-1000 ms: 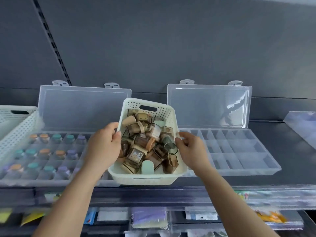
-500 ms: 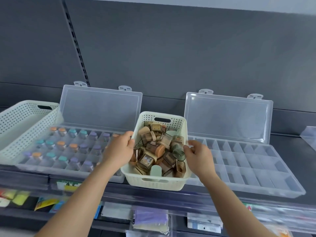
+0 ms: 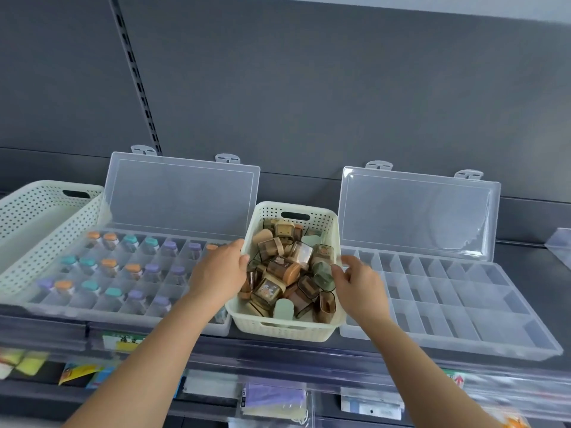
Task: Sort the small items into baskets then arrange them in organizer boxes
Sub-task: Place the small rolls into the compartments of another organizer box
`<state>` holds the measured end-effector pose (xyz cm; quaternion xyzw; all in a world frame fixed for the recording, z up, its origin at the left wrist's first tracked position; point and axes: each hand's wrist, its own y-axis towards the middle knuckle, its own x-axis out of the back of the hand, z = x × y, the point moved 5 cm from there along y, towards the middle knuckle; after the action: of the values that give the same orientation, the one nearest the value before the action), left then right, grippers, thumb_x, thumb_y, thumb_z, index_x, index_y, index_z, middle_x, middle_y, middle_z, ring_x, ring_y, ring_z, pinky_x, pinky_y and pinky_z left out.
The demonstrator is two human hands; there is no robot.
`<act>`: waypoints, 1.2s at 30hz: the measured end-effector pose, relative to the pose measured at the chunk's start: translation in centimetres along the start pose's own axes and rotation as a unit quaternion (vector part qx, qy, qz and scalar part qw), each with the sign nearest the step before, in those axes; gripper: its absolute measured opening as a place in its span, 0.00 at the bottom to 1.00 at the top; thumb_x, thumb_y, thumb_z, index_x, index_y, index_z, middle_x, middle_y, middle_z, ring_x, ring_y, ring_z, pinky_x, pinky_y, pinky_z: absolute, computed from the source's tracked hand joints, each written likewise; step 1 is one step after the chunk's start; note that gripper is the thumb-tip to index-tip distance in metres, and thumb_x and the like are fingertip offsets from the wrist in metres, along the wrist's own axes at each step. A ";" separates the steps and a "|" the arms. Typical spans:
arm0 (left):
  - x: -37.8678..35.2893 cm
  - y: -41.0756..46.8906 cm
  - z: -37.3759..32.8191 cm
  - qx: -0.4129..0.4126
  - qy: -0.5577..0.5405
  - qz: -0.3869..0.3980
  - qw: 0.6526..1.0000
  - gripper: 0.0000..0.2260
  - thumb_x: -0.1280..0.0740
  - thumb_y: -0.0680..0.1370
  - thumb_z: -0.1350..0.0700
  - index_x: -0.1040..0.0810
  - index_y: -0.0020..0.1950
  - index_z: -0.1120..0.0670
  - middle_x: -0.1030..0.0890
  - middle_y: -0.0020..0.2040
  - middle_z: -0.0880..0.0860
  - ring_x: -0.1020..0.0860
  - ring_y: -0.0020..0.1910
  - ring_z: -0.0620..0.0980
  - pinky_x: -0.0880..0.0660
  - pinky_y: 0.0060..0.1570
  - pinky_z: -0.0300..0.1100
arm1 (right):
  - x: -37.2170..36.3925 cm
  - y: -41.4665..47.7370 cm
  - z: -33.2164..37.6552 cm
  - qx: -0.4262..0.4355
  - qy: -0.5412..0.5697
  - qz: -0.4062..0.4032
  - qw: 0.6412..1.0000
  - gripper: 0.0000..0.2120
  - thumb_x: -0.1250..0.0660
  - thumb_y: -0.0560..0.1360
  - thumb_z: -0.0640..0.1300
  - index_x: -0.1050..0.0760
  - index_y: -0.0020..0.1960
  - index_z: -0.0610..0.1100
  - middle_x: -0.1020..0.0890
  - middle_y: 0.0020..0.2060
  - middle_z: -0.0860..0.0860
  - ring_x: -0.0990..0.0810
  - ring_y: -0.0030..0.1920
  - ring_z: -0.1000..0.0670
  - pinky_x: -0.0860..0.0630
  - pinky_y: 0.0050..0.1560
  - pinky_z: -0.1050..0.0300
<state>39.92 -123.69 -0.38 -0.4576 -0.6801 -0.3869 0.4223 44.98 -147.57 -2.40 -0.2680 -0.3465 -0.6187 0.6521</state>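
A cream perforated basket (image 3: 312,216) stands on the shelf between two clear organizer boxes, full of several small brown, tan and pale green containers (image 3: 282,268). My left hand (image 3: 219,274) grips the basket's left rim, thumb at the edge. My right hand (image 3: 360,284) holds the right rim, fingers curled over it. The left organizer box (image 3: 129,313) holds small jars with orange, teal and purple caps (image 3: 133,268). The right organizer box (image 3: 463,344) shows bare compartments, its lid standing up.
A second cream basket (image 3: 37,239) leans at the far left against the left box. The grey back panel rises behind the open lids. Below the shelf edge hang packaged goods and price labels (image 3: 123,341). A clear divider (image 3: 559,248) sits far right.
The view has tilted and shifted, so the shelf sits lower and the boxes more to the right. Both hands stay on the basket's rims; the basket rests between the boxes.
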 end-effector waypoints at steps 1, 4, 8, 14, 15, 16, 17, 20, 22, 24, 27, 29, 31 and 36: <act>0.3 -0.1 -0.2 -0.010 0.019 -0.014 1.000 0.16 0.42 0.82 0.52 0.31 0.69 0.54 0.21 0.54 0.52 0.21 0.49 0.51 0.23 0.45 0.45 | 0.3 0.0 0.3 0.009 -0.033 -0.007 0.999 0.22 0.43 0.79 0.55 0.33 0.69 0.46 0.18 0.45 0.50 0.20 0.44 0.50 0.21 0.43 0.54; 1.0 -0.2 -1.6 -0.106 0.073 -0.044 0.991 0.18 0.37 0.79 0.57 0.28 0.68 0.51 0.26 0.62 0.50 0.28 0.61 0.50 0.30 0.58 0.45 | 1.4 -0.6 2.3 0.103 -0.112 -0.080 0.985 0.26 0.41 0.78 0.57 0.36 0.71 0.45 0.23 0.57 0.48 0.25 0.56 0.47 0.25 0.53 0.53; 0.5 -0.5 -2.6 -0.195 0.161 0.083 0.964 0.22 0.35 0.73 0.60 0.25 0.65 0.45 0.29 0.68 0.43 0.42 0.74 0.45 0.56 0.73 0.58 | 0.7 -1.0 6.7 0.265 -0.106 -0.043 0.957 0.20 0.35 0.75 0.56 0.25 0.62 0.47 0.21 0.55 0.50 0.26 0.55 0.46 0.27 0.56 0.51; 0.0 -0.9 -2.8 -0.209 0.220 0.130 0.944 0.15 0.34 0.73 0.58 0.22 0.58 0.47 0.25 0.63 0.44 0.41 0.73 0.46 0.67 0.70 0.62 | -2.8 -0.6 9.1 0.288 -0.174 0.073 0.939 0.20 0.35 0.73 0.56 0.26 0.62 0.49 0.21 0.53 0.50 0.27 0.55 0.47 0.28 0.57 0.51; 0.1 -1.0 -2.9 -0.214 0.228 0.121 0.942 0.14 0.33 0.73 0.58 0.22 0.58 0.48 0.25 0.61 0.45 0.39 0.71 0.47 0.64 0.71 0.62 | -3.0 -0.4 9.1 0.280 -0.175 0.076 0.941 0.20 0.34 0.73 0.55 0.26 0.62 0.49 0.21 0.53 0.50 0.26 0.55 0.47 0.28 0.57 0.51; 0.1 -1.0 -2.9 -0.217 0.232 0.110 0.942 0.14 0.32 0.73 0.57 0.22 0.58 0.49 0.25 0.59 0.46 0.37 0.69 0.47 0.62 0.72 0.61 | -3.2 -0.2 9.0 0.273 -0.172 0.079 0.943 0.20 0.34 0.73 0.54 0.26 0.62 0.49 0.21 0.52 0.49 0.26 0.54 0.47 0.27 0.56 0.51; 0.2 -1.1 -3.0 -0.219 0.235 0.101 0.942 0.14 0.32 0.73 0.58 0.22 0.58 0.50 0.25 0.59 0.47 0.36 0.68 0.49 0.59 0.72 0.60 | -3.3 -0.1 8.9 0.267 -0.168 0.082 0.945 0.20 0.34 0.72 0.52 0.26 0.62 0.48 0.21 0.52 0.49 0.26 0.54 0.46 0.26 0.56 0.51; 0.4 -1.3 -3.1 -0.225 0.244 0.089 0.939 0.13 0.31 0.74 0.56 0.23 0.58 0.52 0.28 0.60 0.51 0.37 0.67 0.52 0.50 0.71 0.56 | -3.1 0.1 8.8 0.241 -0.146 0.077 0.956 0.17 0.35 0.71 0.50 0.26 0.58 0.46 0.22 0.49 0.48 0.26 0.52 0.46 0.26 0.52 0.53; 0.5 -1.3 -3.1 -0.226 0.227 0.086 0.943 0.14 0.31 0.74 0.52 0.23 0.59 0.52 0.31 0.60 0.51 0.38 0.64 0.53 0.43 0.66 0.51 | -2.6 0.1 8.7 0.216 -0.107 0.075 0.968 0.19 0.34 0.70 0.50 0.27 0.60 0.46 0.24 0.49 0.48 0.25 0.51 0.46 0.27 0.50 0.56; 0.8 -1.1 -3.2 -0.233 0.180 0.083 0.952 0.15 0.31 0.75 0.50 0.24 0.60 0.52 0.32 0.58 0.50 0.35 0.60 0.51 0.37 0.58 0.44 | -1.8 0.2 8.6 0.186 -0.056 0.078 0.978 0.24 0.33 0.71 0.48 0.29 0.65 0.47 0.25 0.53 0.48 0.25 0.51 0.47 0.28 0.50 0.58; 1.6 -0.5 -3.0 -0.203 0.026 0.082 0.975 0.21 0.29 0.73 0.48 0.27 0.64 0.50 0.32 0.61 0.47 0.30 0.58 0.45 0.34 0.51 0.36 | -0.3 0.4 8.1 0.144 0.029 0.063 0.987 0.25 0.31 0.71 0.46 0.29 0.67 0.49 0.26 0.57 0.51 0.26 0.51 0.52 0.30 0.49 0.62; 2.2 -0.1 -3.2 -0.178 -0.068 0.081 0.978 0.22 0.28 0.73 0.49 0.29 0.66 0.48 0.31 0.63 0.44 0.29 0.59 0.44 0.31 0.53 0.37 | 0.7 0.4 7.7 0.118 0.087 0.056 0.988 0.23 0.30 0.71 0.45 0.28 0.65 0.51 0.26 0.54 0.54 0.26 0.51 0.54 0.30 0.48 0.64; 2.5 0.1 -3.7 -0.168 -0.137 0.064 0.974 0.21 0.28 0.74 0.53 0.30 0.65 0.47 0.30 0.62 0.42 0.28 0.58 0.42 0.31 0.50 0.33 | 1.5 0.3 7.4 0.100 0.141 0.052 0.984 0.21 0.29 0.70 0.44 0.27 0.62 0.52 0.23 0.51 0.56 0.24 0.50 0.55 0.27 0.49 0.62; 1.9 0.7 -5.9 -0.154 -0.272 0.065 0.948 0.22 0.27 0.71 0.61 0.29 0.60 0.47 0.28 0.59 0.45 0.26 0.57 0.45 0.27 0.54 0.39 | 3.4 1.2 5.0 0.053 0.230 0.040 0.971 0.23 0.26 0.69 0.43 0.28 0.62 0.51 0.21 0.49 0.55 0.22 0.50 0.55 0.26 0.49 0.64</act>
<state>41.43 -128.33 3.54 -0.6480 -0.6702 -0.3197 0.1694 45.52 -145.73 3.43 -0.0975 -0.2082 -0.6182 0.7517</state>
